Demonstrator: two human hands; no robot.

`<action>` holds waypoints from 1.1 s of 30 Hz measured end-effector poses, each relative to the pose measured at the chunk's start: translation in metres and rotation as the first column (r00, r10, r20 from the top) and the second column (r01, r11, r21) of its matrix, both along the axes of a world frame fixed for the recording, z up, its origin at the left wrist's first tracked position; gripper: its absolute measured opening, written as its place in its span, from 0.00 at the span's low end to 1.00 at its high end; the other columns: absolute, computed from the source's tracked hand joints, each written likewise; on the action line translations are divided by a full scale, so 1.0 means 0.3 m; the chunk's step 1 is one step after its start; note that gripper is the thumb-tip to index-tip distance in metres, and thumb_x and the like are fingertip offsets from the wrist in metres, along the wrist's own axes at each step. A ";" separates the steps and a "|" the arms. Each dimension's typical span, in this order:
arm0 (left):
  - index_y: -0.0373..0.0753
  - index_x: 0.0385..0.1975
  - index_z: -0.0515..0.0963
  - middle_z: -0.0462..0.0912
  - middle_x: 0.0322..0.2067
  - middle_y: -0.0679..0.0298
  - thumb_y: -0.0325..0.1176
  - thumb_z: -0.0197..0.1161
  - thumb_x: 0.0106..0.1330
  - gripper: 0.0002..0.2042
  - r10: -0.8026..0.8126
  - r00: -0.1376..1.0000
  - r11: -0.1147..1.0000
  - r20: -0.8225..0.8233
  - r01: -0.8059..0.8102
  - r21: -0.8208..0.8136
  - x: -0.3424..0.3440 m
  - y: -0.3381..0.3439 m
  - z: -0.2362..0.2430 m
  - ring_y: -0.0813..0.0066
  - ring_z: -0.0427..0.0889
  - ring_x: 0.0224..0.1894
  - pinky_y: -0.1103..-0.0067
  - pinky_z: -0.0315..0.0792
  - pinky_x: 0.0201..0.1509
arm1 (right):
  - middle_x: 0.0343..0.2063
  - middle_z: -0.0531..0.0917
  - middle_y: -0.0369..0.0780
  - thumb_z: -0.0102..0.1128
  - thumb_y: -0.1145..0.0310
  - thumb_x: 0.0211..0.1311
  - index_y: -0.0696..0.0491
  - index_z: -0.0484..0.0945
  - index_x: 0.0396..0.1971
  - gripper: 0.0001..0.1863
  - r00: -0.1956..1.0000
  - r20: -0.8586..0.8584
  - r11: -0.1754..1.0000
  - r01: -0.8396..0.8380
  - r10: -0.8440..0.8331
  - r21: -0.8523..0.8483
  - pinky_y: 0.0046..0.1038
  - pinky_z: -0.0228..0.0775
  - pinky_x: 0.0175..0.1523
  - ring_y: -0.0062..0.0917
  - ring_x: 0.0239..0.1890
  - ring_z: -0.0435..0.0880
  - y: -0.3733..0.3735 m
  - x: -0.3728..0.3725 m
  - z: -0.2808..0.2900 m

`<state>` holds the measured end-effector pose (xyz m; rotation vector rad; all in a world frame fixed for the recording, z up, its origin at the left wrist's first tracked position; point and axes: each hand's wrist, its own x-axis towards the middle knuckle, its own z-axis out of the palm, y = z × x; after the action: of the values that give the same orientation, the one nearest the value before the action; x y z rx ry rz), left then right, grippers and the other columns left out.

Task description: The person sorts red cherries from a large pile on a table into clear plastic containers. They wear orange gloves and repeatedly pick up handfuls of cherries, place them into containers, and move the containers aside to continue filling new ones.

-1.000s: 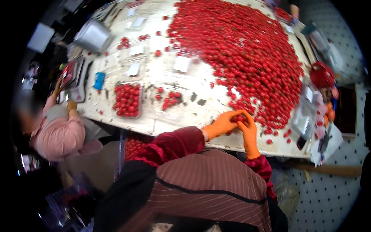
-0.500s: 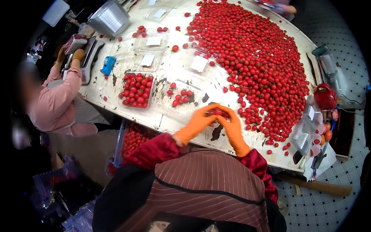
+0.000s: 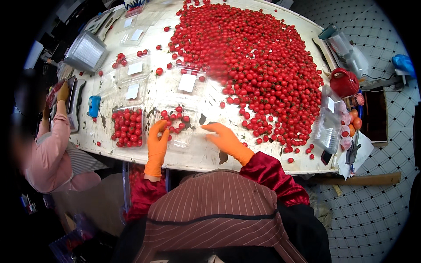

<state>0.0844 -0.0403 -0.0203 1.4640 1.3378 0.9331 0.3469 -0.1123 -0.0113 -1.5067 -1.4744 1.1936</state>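
My left hand [image 3: 156, 144], in an orange glove, is open with bent fingers at the lower left of a clear clamshell [image 3: 184, 138] holding several scattered cherry tomatoes [image 3: 181, 126]. My right hand [image 3: 226, 141], also gloved in orange, is open on that clamshell's right side, fingers curved toward it. Left of my left hand sits a filled punnet of tomatoes [image 3: 127, 125]. Behind these lie clear containers with white pads [image 3: 187, 82]. A large heap of tomatoes [image 3: 274, 74] covers the right part of the white table [image 3: 96, 147].
A co-worker in pink [image 3: 52, 158] handles a package at a scale [image 3: 76, 105]. A blue object [image 3: 93, 106] and stacked trays [image 3: 85, 51] are on the left. Containers [image 3: 324, 131], a red kettle [image 3: 344, 82] and orange fruit [image 3: 355, 117] line the right. A crate [image 3: 127, 184] stands below.
My hands, earlier together around tomatoes, have separated and opened, the left moving left to the clamshell. More tomatoes lie in it. The co-worker's arms shifted, and the whole view shifted.
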 end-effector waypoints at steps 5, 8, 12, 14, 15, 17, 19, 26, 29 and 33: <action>0.38 0.49 0.80 0.81 0.44 0.63 0.26 0.64 0.63 0.14 -0.249 0.965 0.965 -0.081 0.255 0.065 0.135 0.005 0.004 0.75 0.77 0.45 0.80 0.72 0.48 | 0.45 0.79 0.45 0.61 0.68 0.59 0.53 0.79 0.50 0.18 0.962 0.187 0.972 0.169 -0.198 0.164 0.34 0.67 0.58 0.40 0.50 0.77 -0.035 0.185 -0.060; 0.37 0.52 0.77 0.77 0.52 0.54 0.29 0.67 0.59 0.19 -0.290 0.909 0.893 -0.298 0.369 0.257 0.201 0.003 -0.057 0.56 0.74 0.57 0.68 0.67 0.62 | 0.48 0.78 0.45 0.62 0.67 0.58 0.52 0.77 0.52 0.21 0.910 0.304 0.942 0.205 -0.283 0.265 0.36 0.66 0.59 0.40 0.53 0.74 0.017 0.240 -0.098; 0.35 0.64 0.62 0.69 0.55 0.46 0.34 0.68 0.57 0.35 -0.264 0.811 0.870 -0.522 0.434 0.235 0.273 0.002 -0.071 0.47 0.71 0.56 0.65 0.69 0.58 | 0.52 0.75 0.45 0.65 0.66 0.55 0.50 0.75 0.56 0.26 0.825 0.467 0.924 0.164 -0.320 0.345 0.38 0.65 0.60 0.43 0.56 0.71 0.166 0.254 -0.113; 0.34 0.68 0.55 0.70 0.52 0.45 0.35 0.68 0.56 0.40 -0.327 0.765 0.875 -0.554 0.467 0.129 0.316 -0.002 -0.058 0.46 0.72 0.54 0.63 0.71 0.54 | 0.57 0.72 0.45 0.66 0.62 0.53 0.48 0.73 0.58 0.29 0.783 0.530 0.919 0.131 -0.326 0.372 0.41 0.62 0.62 0.44 0.59 0.67 0.217 0.273 -0.105; 0.33 0.69 0.52 0.71 0.50 0.44 0.35 0.69 0.56 0.42 -0.334 0.736 0.873 -0.588 0.477 0.101 0.336 0.002 -0.040 0.46 0.72 0.52 0.63 0.72 0.52 | 0.58 0.71 0.45 0.66 0.60 0.53 0.48 0.73 0.58 0.30 0.740 0.585 0.916 0.103 -0.331 0.388 0.43 0.60 0.63 0.45 0.60 0.66 0.242 0.274 -0.107; 0.33 0.69 0.52 0.72 0.47 0.45 0.35 0.67 0.58 0.40 -0.341 0.694 0.888 -0.634 0.460 0.026 0.351 0.024 -0.022 0.46 0.75 0.49 0.63 0.73 0.48 | 0.61 0.69 0.46 0.65 0.56 0.54 0.48 0.72 0.59 0.31 0.643 0.686 0.910 0.042 -0.340 0.412 0.46 0.55 0.65 0.45 0.62 0.64 0.283 0.266 -0.114; 0.34 0.68 0.53 0.73 0.45 0.45 0.35 0.65 0.60 0.38 -0.349 0.696 0.902 -0.627 0.430 -0.025 0.344 0.038 -0.068 0.46 0.76 0.47 0.62 0.74 0.46 | 0.64 0.67 0.47 0.64 0.51 0.55 0.47 0.72 0.59 0.32 0.629 0.723 0.932 0.006 -0.286 0.363 0.53 0.46 0.69 0.47 0.65 0.60 0.314 0.270 -0.132; 0.37 0.66 0.59 0.74 0.44 0.48 0.35 0.59 0.64 0.30 -0.256 0.760 0.906 -0.597 0.405 0.127 0.319 0.018 -0.116 0.48 0.79 0.41 0.62 0.76 0.40 | 0.65 0.66 0.42 0.62 0.48 0.57 0.47 0.76 0.56 0.29 0.565 0.782 0.924 -0.086 -0.263 0.372 0.62 0.40 0.68 0.46 0.67 0.59 0.287 0.240 -0.173; 0.37 0.66 0.60 0.75 0.44 0.49 0.35 0.58 0.64 0.29 -0.249 0.773 0.907 -0.583 0.398 0.141 0.321 0.018 -0.126 0.49 0.79 0.41 0.62 0.76 0.40 | 0.66 0.66 0.42 0.62 0.48 0.57 0.47 0.76 0.56 0.29 0.575 0.781 0.934 -0.080 -0.242 0.348 0.62 0.38 0.69 0.45 0.68 0.58 0.282 0.238 -0.171; 0.37 0.65 0.60 0.75 0.43 0.49 0.35 0.58 0.65 0.28 -0.258 0.777 0.909 -0.574 0.397 0.129 0.323 0.022 -0.117 0.51 0.79 0.42 0.63 0.75 0.41 | 0.66 0.65 0.42 0.62 0.49 0.57 0.47 0.75 0.56 0.29 0.588 0.774 0.938 -0.074 -0.233 0.339 0.60 0.36 0.69 0.46 0.68 0.57 0.266 0.238 -0.194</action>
<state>0.1814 -0.0338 -0.0553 2.1970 1.3140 0.4619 0.4184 -0.0324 -0.0696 -1.9413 -2.0143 0.0788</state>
